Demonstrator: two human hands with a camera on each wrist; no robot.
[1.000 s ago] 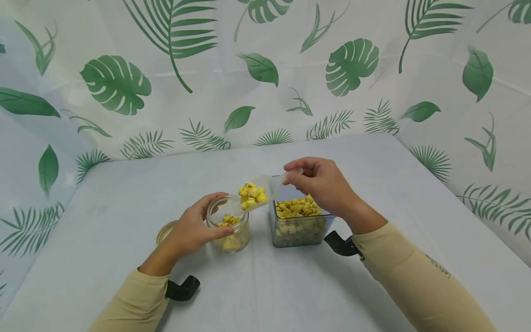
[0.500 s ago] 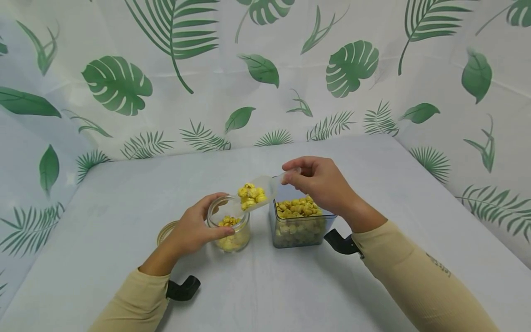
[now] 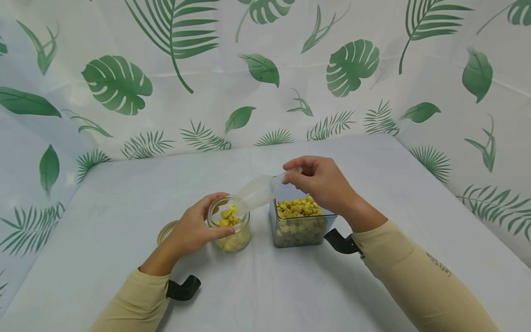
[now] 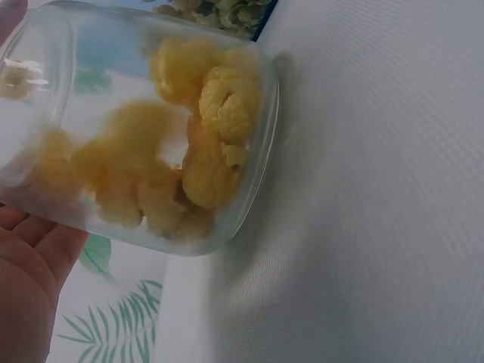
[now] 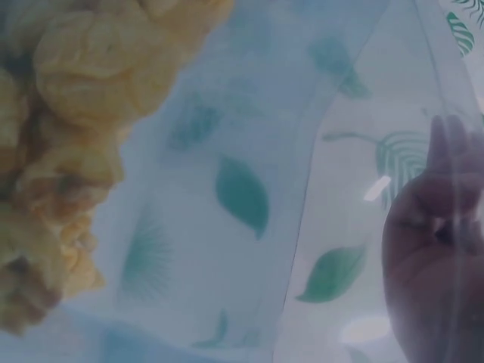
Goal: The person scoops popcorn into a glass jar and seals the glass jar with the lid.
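Observation:
My left hand (image 3: 195, 228) grips a clear glass jar (image 3: 237, 242) around its neck, with yellow popcorn (image 4: 215, 121) showing through the glass. In the head view the jar leans a little toward the right. Between thumb and fingers my right hand (image 3: 317, 177) pinches the handle of a translucent scoop (image 3: 257, 193). The scoop is tilted down to the left, its lip over the jar's mouth, and no popcorn shows in its bowl. Beneath the right hand stands a clear square container (image 3: 299, 233) holding more popcorn (image 3: 298, 207).
A round gold-rimmed lid (image 3: 167, 230) lies behind the left wrist, partly hidden by it. Black wrist mounts (image 3: 183, 288) jut from both sleeves. The white table (image 3: 257, 295) ends at a leaf-printed cloth backdrop (image 3: 265, 92).
The popcorn in the scoop has dropped into the jar as the scoop tipped over, and the heap in the jar is higher. Both hands have stayed nearly in place.

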